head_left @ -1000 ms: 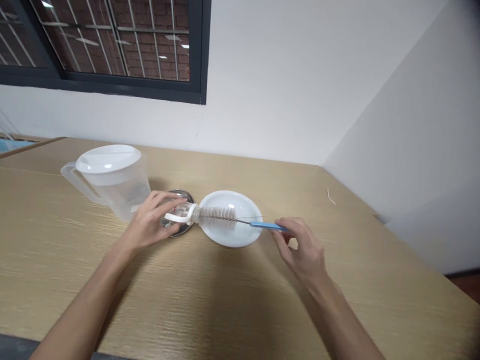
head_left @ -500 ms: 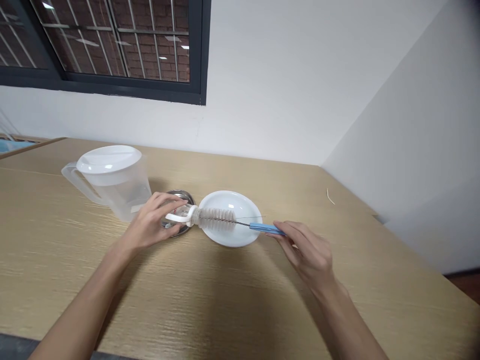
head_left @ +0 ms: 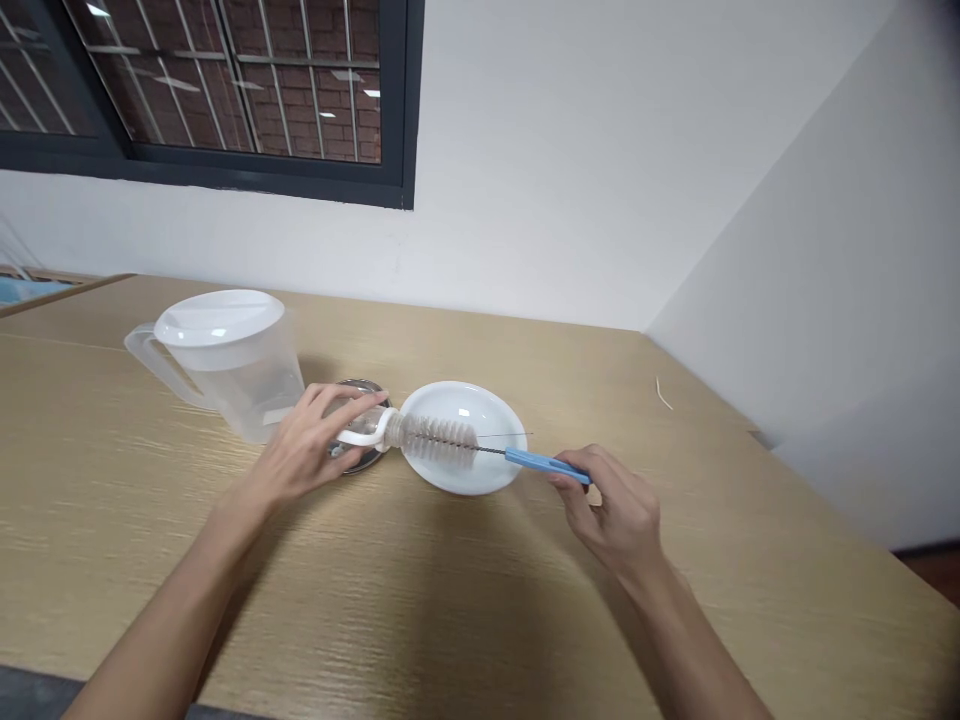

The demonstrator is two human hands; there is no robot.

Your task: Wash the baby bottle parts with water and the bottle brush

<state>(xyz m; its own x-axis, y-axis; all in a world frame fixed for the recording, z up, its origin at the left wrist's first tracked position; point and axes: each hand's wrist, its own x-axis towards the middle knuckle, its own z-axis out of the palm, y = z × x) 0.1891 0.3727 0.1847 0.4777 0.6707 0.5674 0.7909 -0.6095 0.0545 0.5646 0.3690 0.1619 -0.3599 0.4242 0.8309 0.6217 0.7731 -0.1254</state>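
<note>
My left hand [head_left: 319, 440] is closed around a small clear bottle [head_left: 364, 424] with a white handle, tipped on its side above a round metal dish [head_left: 367, 463]. The bottle's mouth points right. My right hand [head_left: 611, 500] pinches the blue handle [head_left: 544, 463] of a bottle brush. Its pale bristles [head_left: 442, 440] are over a white bowl [head_left: 465, 477], with their left end at the bottle's mouth. How far the brush reaches inside cannot be made out.
A translucent pitcher [head_left: 251, 375] with a white lid stands left of the metal dish on the wooden table [head_left: 337, 610]. A thin pale strip [head_left: 663, 394] lies at the right. A white wall and a barred window are behind.
My right hand and the brush have shifted slightly to the right, and the handle's right end now tilts lower. More of the handle shows. My left hand still holds the bottle.
</note>
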